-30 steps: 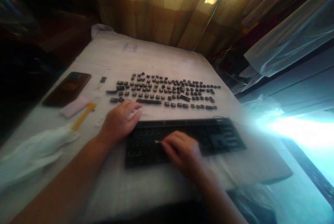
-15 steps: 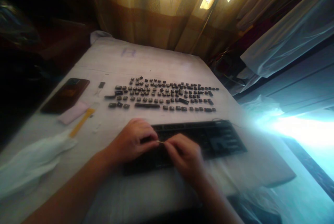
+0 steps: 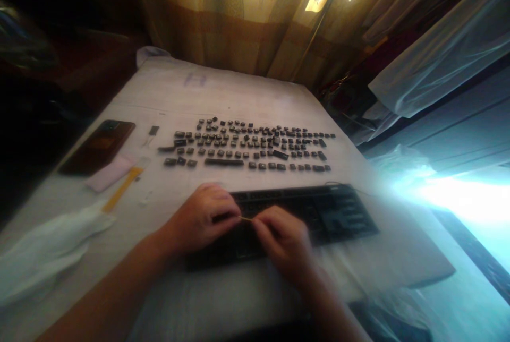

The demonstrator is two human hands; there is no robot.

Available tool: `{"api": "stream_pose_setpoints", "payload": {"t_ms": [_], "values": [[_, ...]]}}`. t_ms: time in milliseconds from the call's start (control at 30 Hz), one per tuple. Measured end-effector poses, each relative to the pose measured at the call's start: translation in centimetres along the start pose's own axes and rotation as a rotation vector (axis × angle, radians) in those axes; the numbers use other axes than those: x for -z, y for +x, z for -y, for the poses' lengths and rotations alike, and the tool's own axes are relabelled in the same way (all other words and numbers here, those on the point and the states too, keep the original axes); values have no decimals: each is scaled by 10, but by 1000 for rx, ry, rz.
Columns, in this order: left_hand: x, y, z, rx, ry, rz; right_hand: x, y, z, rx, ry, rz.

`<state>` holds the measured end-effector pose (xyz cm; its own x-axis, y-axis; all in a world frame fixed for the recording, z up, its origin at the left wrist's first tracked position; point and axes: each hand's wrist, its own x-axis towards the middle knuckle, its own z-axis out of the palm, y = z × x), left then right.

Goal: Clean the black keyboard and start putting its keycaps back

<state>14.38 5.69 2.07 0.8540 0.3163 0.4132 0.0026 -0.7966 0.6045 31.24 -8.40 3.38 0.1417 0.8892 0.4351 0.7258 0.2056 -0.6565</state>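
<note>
My left hand [image 3: 205, 217] and my right hand [image 3: 282, 241] pinch the two ends of a thin, pale yellow stick [image 3: 246, 219]. Its tips are hidden in my fingers, so I cannot tell its exact kind. Below both hands lies a black keyboard [image 3: 342, 214] with its keycaps off, partly covered by my hands. Beyond it the loose black keycaps [image 3: 235, 143] are spread out in rows on the white cloth. A long spacebar [image 3: 223, 162] lies among them in the nearest row.
On the left lie a phone [image 3: 98, 145], a pink piece [image 3: 111, 173], a yellow strip-like handle [image 3: 122, 189] and a whitish cloth or bag [image 3: 51, 251]. A small dark piece [image 3: 154, 130] is near the phone. Curtains [image 3: 239, 28] hang behind the table [image 3: 255, 90].
Both hands stay almost in place, still pinching the stick, with slightly more of it showing between the fingers. The view shifts very slightly.
</note>
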Motion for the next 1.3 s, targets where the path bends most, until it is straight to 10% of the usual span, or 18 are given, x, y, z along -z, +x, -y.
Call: {"api": "stream_pose_setpoints", "payload": {"t_ms": [533, 967, 1300], "values": [[-1, 3, -10, -5, -67, -36, 4, -4, 7, 29, -77, -54], [6, -27, -66, 88, -193, -100, 4, -27, 34, 105, 121, -15], [-11, -43, -74, 242, -323, -183, -11, -34, 39, -78, 269, -36]]}}
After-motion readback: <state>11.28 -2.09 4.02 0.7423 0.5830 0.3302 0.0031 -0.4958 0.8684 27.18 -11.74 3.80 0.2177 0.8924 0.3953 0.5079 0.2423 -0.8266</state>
